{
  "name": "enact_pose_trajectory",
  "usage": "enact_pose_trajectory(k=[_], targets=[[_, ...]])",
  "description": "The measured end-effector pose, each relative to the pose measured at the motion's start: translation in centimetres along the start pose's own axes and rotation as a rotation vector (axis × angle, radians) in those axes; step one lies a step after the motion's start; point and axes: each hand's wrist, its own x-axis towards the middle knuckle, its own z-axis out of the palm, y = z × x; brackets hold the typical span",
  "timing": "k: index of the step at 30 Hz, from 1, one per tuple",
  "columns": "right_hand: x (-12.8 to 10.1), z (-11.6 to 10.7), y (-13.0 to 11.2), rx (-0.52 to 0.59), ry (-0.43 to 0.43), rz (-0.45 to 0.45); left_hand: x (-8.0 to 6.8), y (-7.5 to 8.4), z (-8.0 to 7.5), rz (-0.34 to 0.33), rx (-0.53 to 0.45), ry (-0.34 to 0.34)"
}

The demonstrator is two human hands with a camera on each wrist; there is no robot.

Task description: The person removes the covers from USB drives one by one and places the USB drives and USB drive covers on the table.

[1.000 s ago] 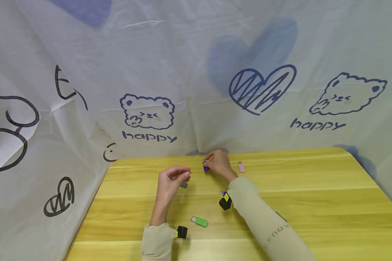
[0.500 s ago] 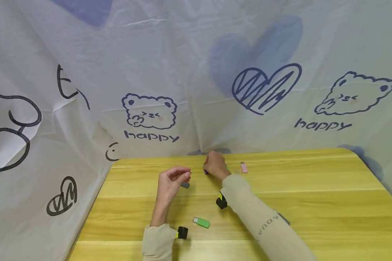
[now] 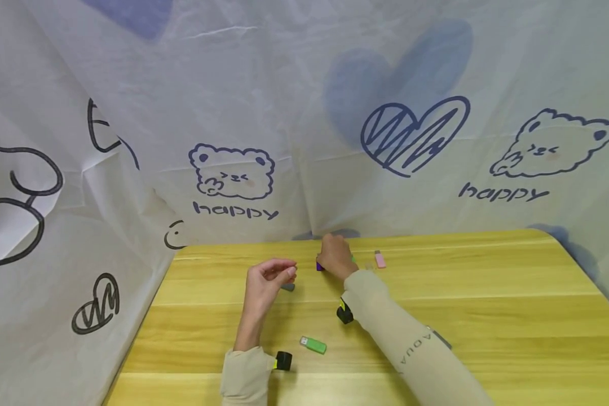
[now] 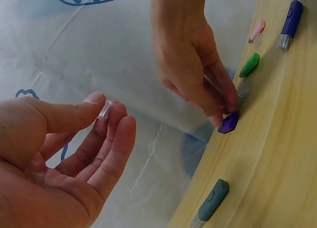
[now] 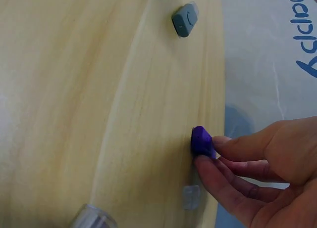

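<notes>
My left hand (image 3: 269, 282) is raised over the table, pinching a small clear cap (image 4: 105, 110) between thumb and fingertips. At the table's far edge, my right hand (image 3: 336, 256) pinches a purple USB stick (image 5: 201, 141) by its end; the stick is close on the wood. Beside that stick lies another clear cap (image 5: 191, 197), under the right fingers. A green USB stick (image 4: 249, 65) sits just past it, mostly covered by the right hand in the head view. Below the left fingers in the head view is a grey USB stick (image 3: 287, 287).
A pink USB stick (image 3: 380, 259) lies right of the right hand. Nearer me is a bright green USB stick (image 3: 313, 345). A dark stick (image 3: 440, 337) shows partly past the right sleeve, and a dark blue USB stick (image 4: 291, 22) in the left wrist view. A printed cloth (image 3: 304, 141) hangs behind.
My right hand has come down slightly with the purple stick, and its forearm has shifted left, covering another purple stick near the wrist. The left hand stays still.
</notes>
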Motion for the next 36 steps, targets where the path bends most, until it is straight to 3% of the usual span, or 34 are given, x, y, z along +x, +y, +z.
enact_pose_trajectory(k=[8,17,26,36], targets=[[-1.5,-3.5,-0.4,0.138,-0.024,-0.004,0.1,-0.4,-0.1,-0.016,0.029,0.019],[-6.4,-7.9,0.8,0.293,0.035,-0.064,0.7,-1.4,0.1,-0.006,0.118,0.019],[-10.8,-10.1,3.4,0.352,0.102,-0.092,3.9,-2.1,0.8,-0.02,0.302,-0.046],[-13.3,-11.6,6.0,0.418,0.129,-0.003,7.2,-4.4,1.9,0.024,0.605,-0.12]])
